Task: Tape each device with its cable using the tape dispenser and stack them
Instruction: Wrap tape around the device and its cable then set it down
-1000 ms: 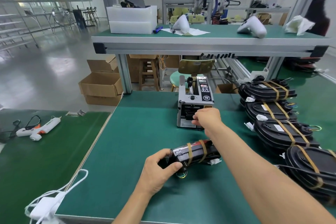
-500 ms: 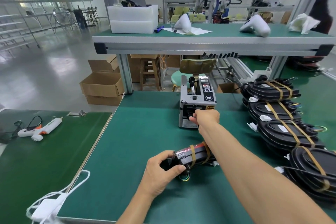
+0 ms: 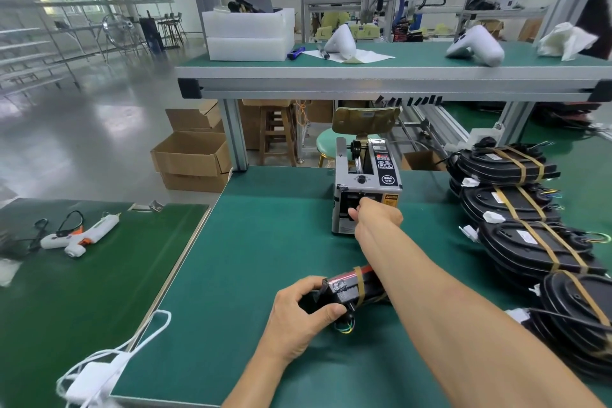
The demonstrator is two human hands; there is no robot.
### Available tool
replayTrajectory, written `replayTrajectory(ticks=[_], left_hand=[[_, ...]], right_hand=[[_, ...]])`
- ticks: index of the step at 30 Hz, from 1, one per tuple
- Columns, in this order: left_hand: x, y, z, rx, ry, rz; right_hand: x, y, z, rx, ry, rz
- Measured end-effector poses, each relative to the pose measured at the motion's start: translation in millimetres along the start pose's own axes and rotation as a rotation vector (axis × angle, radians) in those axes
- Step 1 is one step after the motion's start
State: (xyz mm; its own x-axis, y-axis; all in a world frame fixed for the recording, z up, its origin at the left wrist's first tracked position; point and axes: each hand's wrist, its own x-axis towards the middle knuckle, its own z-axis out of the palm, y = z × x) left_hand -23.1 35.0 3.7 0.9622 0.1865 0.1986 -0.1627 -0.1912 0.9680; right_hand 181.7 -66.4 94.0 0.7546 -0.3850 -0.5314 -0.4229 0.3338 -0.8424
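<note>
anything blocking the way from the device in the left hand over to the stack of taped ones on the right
Yes: the right forearm crosses directly over the device held by the left hand, reaching to the tape dispenser. Beyond it, the mat toward the stack looks bare.

Right hand (image 3: 376, 214) at tape dispenser (image 3: 366, 185) slot, frame center; left hand (image 3: 301, 318) grips taped device (image 3: 352, 285) lower center.

Right hand (image 3: 376, 215) outstretched, fingers pinched; left hand (image 3: 301, 318) curled, gripping.
</note>
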Motion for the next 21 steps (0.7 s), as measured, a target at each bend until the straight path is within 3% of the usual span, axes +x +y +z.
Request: replayTrajectory(ticks=[7,12,17,21], left_hand=[[0.0,0.8,0.6,0.001,0.002,0.003],[0.1,2.3,0.5,0.012,-0.001,0.003],[-0.1,3.9,0.3,0.023,-0.01,0.001],[0.6,4.1,-0.5,0.021,-0.004,0.014]], right_hand=[[0.4,2.8,-0.7,0.028,-0.075,0.008],[-5.7,-3.0,-2.6,-0.057,-0.021,-0.021],[-15.6,-24.5,-35.6,-0.227,-0.228,-0.011],[-27.7,-41.3,-93.5,-0.392,-0.376,-0.251]])
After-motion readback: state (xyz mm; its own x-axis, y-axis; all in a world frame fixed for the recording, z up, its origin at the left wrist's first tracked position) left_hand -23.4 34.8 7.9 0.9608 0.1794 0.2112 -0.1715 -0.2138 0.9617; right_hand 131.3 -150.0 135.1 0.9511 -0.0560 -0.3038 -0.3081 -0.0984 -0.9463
